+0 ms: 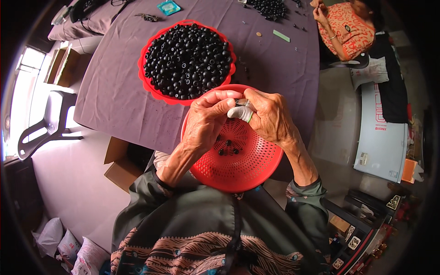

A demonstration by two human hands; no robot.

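My left hand (207,120) and my right hand (271,115) meet over the far part of a red perforated plastic basket (247,172). Both are closed, fingertips pinched close together. A small shiny thing (242,102) shows at the right fingers, too little of it visible to name. My right thumb wears a white cloth finger cover (240,112). What the left fingertips pinch is hidden. A few black beads (228,143) lie in the bottom of the basket. Just beyond, a red scalloped tray (143,78) is heaped with black beads (185,59), several showing pale rings.
A purple cloth covers the table (114,91). Farther off lie a bead pile (269,8), a pale green strip (281,35) and a blue packet (168,7). Another person (350,30) sits at the far right. A chair (48,121) and cardboard box (123,172) stand left.
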